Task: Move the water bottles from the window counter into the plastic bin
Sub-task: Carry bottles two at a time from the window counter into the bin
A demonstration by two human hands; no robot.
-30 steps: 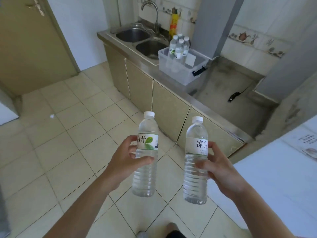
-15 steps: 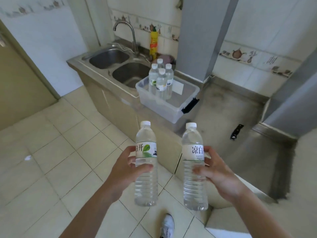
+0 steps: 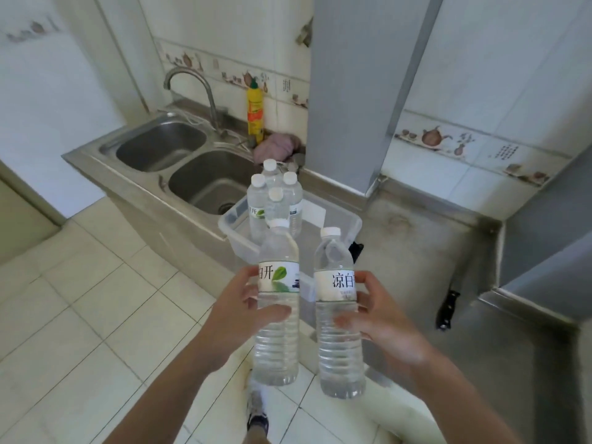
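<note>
My left hand (image 3: 238, 310) grips a clear water bottle with a green-leaf label (image 3: 278, 302), held upright. My right hand (image 3: 381, 322) grips a second water bottle (image 3: 339, 312) with black characters on its white label, also upright. Both bottles hang in front of the counter, just short of the clear plastic bin (image 3: 344, 221) that stands on the steel counter beside the sink. Several capped water bottles (image 3: 275, 200) stand together in the bin's far left corner. The held bottles hide the bin's near wall.
A double steel sink (image 3: 189, 161) with a curved tap lies left of the bin. A yellow squeeze bottle (image 3: 255, 112) and a pink cloth (image 3: 278, 148) sit behind it. A black-handled knife (image 3: 448, 309) lies on the counter to the right. A grey pillar (image 3: 362, 91) rises behind the bin.
I have walked closer to the counter, so the bin and sink have grown larger and now sit directly behind the two bottles. Both hands keep the same grip.
</note>
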